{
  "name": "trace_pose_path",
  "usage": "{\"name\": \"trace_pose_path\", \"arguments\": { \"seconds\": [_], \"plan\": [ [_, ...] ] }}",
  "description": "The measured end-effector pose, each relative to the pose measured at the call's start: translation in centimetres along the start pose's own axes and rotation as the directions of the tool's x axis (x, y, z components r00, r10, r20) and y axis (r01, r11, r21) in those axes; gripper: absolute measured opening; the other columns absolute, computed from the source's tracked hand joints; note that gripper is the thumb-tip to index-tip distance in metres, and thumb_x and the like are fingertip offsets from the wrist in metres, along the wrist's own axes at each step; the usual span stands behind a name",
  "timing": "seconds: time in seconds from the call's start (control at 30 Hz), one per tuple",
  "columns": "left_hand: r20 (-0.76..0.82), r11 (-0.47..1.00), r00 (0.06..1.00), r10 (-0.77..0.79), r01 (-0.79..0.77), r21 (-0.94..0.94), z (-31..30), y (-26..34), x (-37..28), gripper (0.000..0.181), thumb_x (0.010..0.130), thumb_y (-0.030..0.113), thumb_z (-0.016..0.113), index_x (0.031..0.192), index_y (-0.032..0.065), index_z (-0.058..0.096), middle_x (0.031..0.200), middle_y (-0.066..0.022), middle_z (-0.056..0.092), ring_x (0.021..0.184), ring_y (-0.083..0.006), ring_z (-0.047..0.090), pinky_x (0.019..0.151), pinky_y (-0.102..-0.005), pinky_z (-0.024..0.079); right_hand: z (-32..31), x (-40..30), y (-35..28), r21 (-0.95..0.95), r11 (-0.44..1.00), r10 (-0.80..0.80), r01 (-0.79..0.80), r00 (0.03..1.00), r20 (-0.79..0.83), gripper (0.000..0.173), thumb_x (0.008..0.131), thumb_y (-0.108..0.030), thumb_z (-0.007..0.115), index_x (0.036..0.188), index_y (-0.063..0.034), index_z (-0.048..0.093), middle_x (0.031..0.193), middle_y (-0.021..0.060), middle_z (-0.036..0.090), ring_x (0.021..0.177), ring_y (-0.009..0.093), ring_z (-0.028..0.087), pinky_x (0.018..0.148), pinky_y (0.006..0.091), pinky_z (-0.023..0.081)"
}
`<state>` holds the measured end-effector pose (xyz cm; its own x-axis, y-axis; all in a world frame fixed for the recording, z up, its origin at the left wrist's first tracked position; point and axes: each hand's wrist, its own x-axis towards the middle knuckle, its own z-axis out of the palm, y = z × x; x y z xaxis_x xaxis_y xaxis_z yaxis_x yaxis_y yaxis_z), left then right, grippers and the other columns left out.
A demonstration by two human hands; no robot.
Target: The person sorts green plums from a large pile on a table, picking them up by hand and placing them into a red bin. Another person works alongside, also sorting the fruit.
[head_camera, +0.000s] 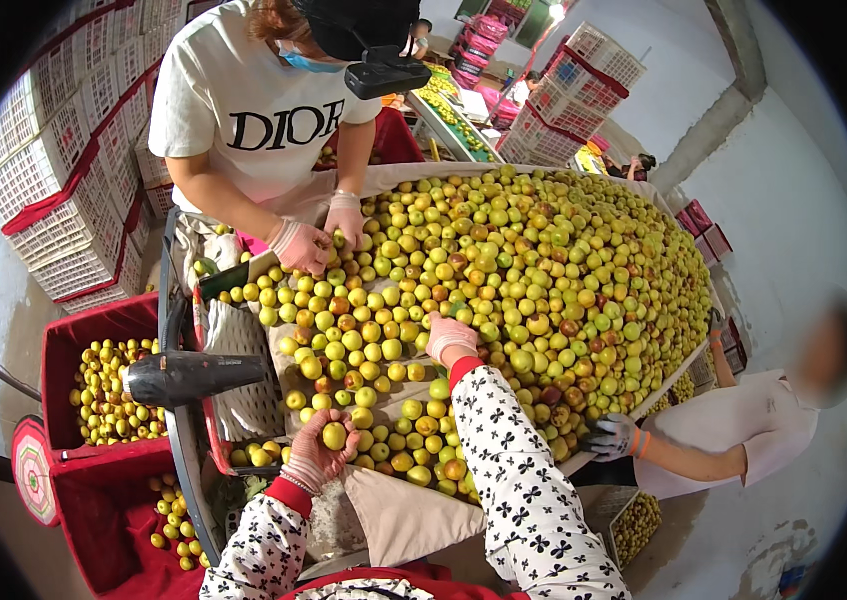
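My left hand (320, 452), in a pink knit glove, is palm up near the front edge of the sorting table. A yellow-green jujube (334, 436) rests in its curled fingers. Farther forward, my right hand (452, 337), gloved alike, reaches to the near side of a large heap of jujubes (528, 277). Its fingertips are among the fruit, and whether they grip one is hidden. Between my hands, loose jujubes (372, 331), some with brown patches, are spread on beige cloth (401, 517).
A black hair dryer-like blower (198, 377) lies at the table's left end. Beyond it, red-lined crates (104, 480) hold jujubes. Across from me a co-worker's gloved hands (303, 246) handle fruit. Another worker's grey glove (611, 437) touches the right edge. White crates (70, 187) are stacked at left.
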<state>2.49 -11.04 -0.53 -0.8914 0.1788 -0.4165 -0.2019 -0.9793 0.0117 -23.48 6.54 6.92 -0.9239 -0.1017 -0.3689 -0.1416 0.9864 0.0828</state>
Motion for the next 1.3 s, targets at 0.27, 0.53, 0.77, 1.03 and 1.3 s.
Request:
{"name": "trace_pose_path", "arguments": {
  "seconds": [0.27,0.53,0.77,1.03,1.3],
  "plan": [
    [0.041,0.999,0.998,-0.052,0.052,0.01,-0.5,0.3,-0.1,0.025,0.096,0.028,0.064,0.11,0.0083,0.058,0.104,-0.0112,0.064,0.091,-0.0263,0.065,0.078,-0.0431,0.062,3.6,-3.1,-3.1,0.131,0.966,-0.237,0.223,0.965,0.109,0.044,0.085,-0.018,0.058,0.128,-0.0099,0.057,0.126,0.0179,0.064,0.118,0.035,0.06,0.098,0.0442,0.05],
    [0.008,0.998,0.998,-0.055,0.055,0.021,1.7,-0.1,-0.5,0.027,0.093,0.019,0.067,0.116,0.0077,0.058,0.106,-0.0129,0.063,0.093,-0.0284,0.065,0.08,-0.0457,0.063,6.5,-8.5,-2.4,0.24,0.914,-0.334,0.326,0.942,-0.007,0.036,0.087,-0.025,0.062,0.123,-0.0224,0.062,0.124,0.0092,0.063,0.113,0.032,0.062,0.097,0.0419,0.05],
    [0.025,0.996,0.996,-0.09,0.09,-0.005,0.6,0.1,0.0,0.026,0.1,0.02,0.058,0.123,0.0092,0.054,0.11,-0.0135,0.063,0.09,-0.0257,0.065,0.075,-0.0411,0.063,11.3,-14.3,-1.8,0.248,0.71,-0.533,0.659,0.733,-0.423,0.029,0.086,-0.02,0.062,0.114,-0.0212,0.066,0.127,0.0015,0.061,0.108,0.03,0.063,0.091,0.0416,0.053],
    [0.052,0.998,0.996,-0.067,0.066,0.008,0.6,0.3,-0.3,0.023,0.095,0.018,0.065,0.114,0.0074,0.057,0.1,-0.013,0.066,0.083,-0.0247,0.066,0.071,-0.0397,0.063,5.5,-11.3,3.9,0.263,0.942,-0.152,0.21,0.963,-0.223,0.034,0.089,-0.021,0.058,0.123,-0.0206,0.063,0.119,0.0126,0.065,0.107,0.033,0.064,0.091,0.0428,0.053],
    [0.053,0.991,0.99,-0.133,0.133,0.003,-0.8,1.0,-0.4,0.023,0.094,0.019,0.067,0.111,0.0055,0.06,0.099,-0.0148,0.067,0.077,-0.0252,0.067,0.067,-0.0389,0.062,5.2,-7.7,-1.6,-0.087,0.986,-0.133,0.142,0.986,0.103,0.034,0.089,-0.02,0.057,0.123,-0.0214,0.063,0.118,0.0122,0.068,0.11,0.031,0.065,0.092,0.0445,0.052]
  ]
}}
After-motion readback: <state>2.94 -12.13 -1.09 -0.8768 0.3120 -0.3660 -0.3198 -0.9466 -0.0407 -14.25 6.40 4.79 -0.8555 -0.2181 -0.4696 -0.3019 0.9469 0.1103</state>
